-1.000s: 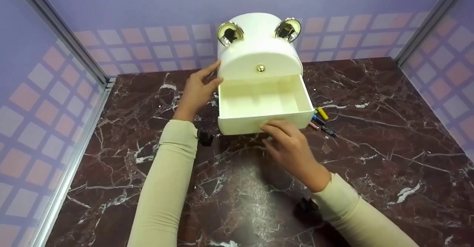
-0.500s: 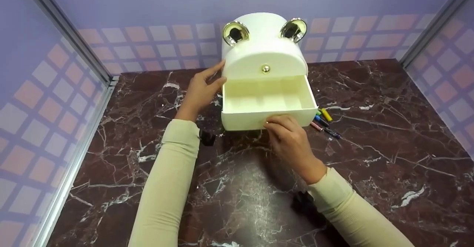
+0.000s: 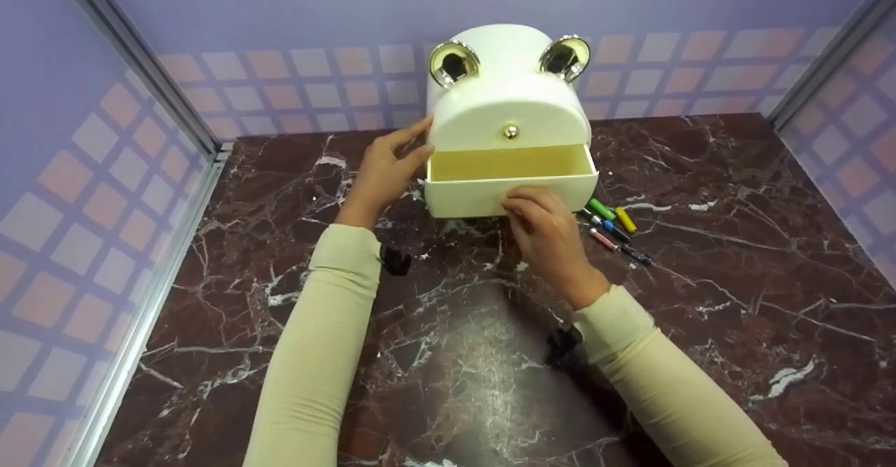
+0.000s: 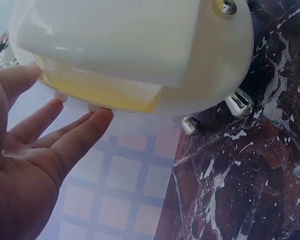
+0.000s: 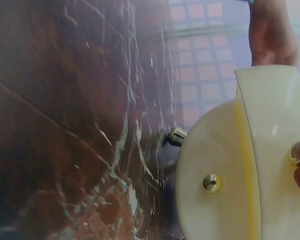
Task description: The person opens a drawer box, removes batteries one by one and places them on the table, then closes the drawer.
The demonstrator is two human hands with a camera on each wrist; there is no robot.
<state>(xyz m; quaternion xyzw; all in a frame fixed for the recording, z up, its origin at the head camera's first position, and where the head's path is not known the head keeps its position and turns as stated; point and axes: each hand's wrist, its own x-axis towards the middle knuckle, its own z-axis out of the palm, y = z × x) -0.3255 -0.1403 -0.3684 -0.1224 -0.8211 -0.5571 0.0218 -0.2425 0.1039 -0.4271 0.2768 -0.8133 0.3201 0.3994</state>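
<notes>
A white box with a rounded top and two drawers (image 3: 483, 124) stands against the back wall, with gold eye-like discs on top. Its lower drawer (image 3: 462, 199) is part-way out; the upper one is closed and has a gold knob (image 3: 511, 132). My right hand (image 3: 549, 236) pinches the lower drawer's knob (image 5: 293, 155) between thumb and finger. My left hand (image 3: 383, 173) touches the box's left side with extended fingers, its thumb near the front edge. In the left wrist view the fingertips (image 4: 102, 116) lie along the box's wall. The drawer's floor is hidden in the head view.
Several markers lie on the table to the right of the box, among them a yellow one (image 3: 626, 220) and a green one (image 3: 600, 208). The marbled table (image 3: 448, 355) is bounded by tiled-pattern walls (image 3: 273, 89) at the back and sides.
The lower drawer has slid inward, so less of its inside shows. My right hand has moved away from me with it, its fingers now closed on the knob. The left hand stays at the box's side.
</notes>
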